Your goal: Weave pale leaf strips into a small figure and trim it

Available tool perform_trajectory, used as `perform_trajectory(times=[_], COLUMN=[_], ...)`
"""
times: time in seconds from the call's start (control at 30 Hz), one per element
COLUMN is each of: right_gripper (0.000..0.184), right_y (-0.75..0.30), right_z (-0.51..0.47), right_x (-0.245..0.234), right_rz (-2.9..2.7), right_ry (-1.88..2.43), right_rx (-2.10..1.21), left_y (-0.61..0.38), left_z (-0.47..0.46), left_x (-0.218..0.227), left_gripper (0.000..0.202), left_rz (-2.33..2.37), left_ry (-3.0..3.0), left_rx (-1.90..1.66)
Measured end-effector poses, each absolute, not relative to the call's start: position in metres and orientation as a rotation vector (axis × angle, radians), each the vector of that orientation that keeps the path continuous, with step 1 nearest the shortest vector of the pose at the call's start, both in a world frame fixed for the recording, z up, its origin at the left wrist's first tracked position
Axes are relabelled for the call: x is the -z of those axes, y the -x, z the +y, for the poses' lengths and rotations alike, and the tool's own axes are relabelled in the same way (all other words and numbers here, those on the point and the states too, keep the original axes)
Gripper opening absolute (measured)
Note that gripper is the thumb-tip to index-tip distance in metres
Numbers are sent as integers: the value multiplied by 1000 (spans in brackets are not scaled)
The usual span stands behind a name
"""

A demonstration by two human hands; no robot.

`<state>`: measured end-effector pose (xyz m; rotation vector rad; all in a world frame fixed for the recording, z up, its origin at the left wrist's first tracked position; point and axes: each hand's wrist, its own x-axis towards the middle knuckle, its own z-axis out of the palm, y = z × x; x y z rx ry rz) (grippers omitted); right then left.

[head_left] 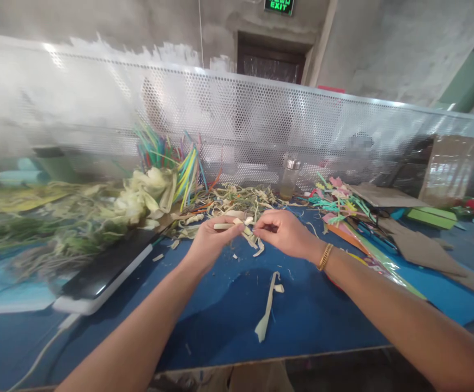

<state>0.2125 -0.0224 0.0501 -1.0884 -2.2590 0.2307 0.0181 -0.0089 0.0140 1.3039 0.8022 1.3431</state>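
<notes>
My left hand (210, 239) and my right hand (284, 231) meet above the blue table (220, 316), both pinched on a pale cream strip (245, 228) that curls between them. The left fingers grip one end of it, a short stiff piece pointing left. The right fingers close on the other end, where small curled bits hang down. A gold bangle (325, 257) sits on my right wrist. One long cream strip (267, 307) lies loose on the table below my hands.
A tablet or phone with a white cable (102, 269) lies at the left. Behind it a heap of pale leaves and strips (147, 196), coloured straws (183, 163), a small bottle (290, 179), coloured paper cut-outs (339, 204) and brown card pieces (425, 245). A perforated metal screen (261, 120) backs the table.
</notes>
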Motion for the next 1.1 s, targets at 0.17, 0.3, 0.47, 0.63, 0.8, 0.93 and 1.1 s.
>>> perform_trajectory(times=[0.17, 0.3, 0.47, 0.63, 0.8, 0.93, 1.1], right_gripper=[18, 18, 18, 14, 18, 17, 20], right_y=[-201, -201, -208, -204, -202, -202, -189], right_z=[-39, -17, -8, -32, -16, -5, -20], right_x=[-72, -72, -46, -55, -60, -37, -17], right_rz=[-2411, -2378, -2218, -2318, -2263, -1912, -1679], right_ry=[949, 930, 1054, 1001, 1008, 1049, 1023], right_rx=[122, 10, -290, -41, -176, -711, -695], left_y=[-18, -17, -19, -21, -20, -22, -29], left_z=[-11, -13, -11, -10, -11, -10, -14], left_x=[-14, -13, -12, -10, -8, -6, -6], left_gripper=[20, 22, 20, 21, 23, 21, 21], left_rz=[878, 798, 775, 933, 880, 802, 897], left_ry=[-1466, -1532, -1415, -1493, -1600, -1478, -1339], left_rx=[-1285, -1150, -1329, -1377, -1153, -1291, -1504])
